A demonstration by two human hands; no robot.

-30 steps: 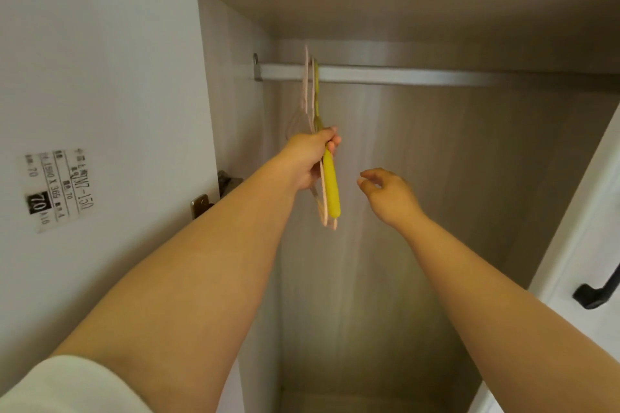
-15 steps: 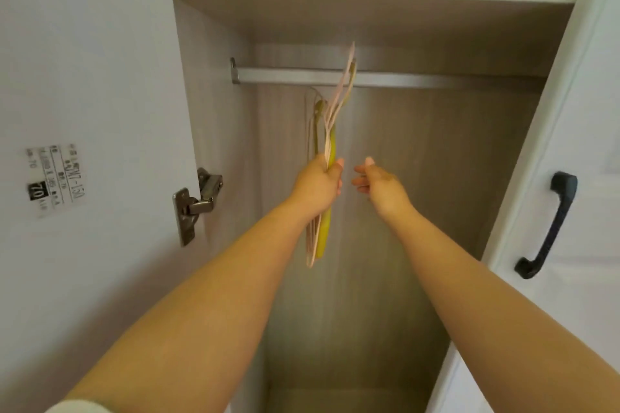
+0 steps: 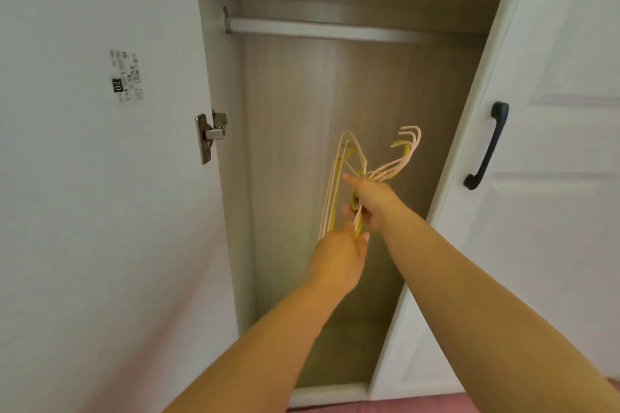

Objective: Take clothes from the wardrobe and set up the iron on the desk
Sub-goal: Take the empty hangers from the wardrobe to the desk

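A bundle of thin pink and yellow clothes hangers (image 3: pixel 339 178) is off the rail and sits in front of the open wardrobe, its hooks pointing up to the right. My left hand (image 3: pixel 339 255) grips the lower end of the bundle. My right hand (image 3: pixel 372 201) holds the hangers just above it, fingers curled round the wires. The metal rail (image 3: pixel 328 31) across the top of the wardrobe is bare. No clothes and no iron are in view.
The left wardrobe door (image 3: pixel 100 178) stands open with a hinge (image 3: pixel 211 136) and a label. The right door (image 3: pixel 553 144) has a black handle (image 3: pixel 486 146). The wardrobe floor (image 3: pixel 339 355) lies below my arms.
The hangers came off the rail and were lowered. My right hand closed on them, joining my left. The view tilted down.
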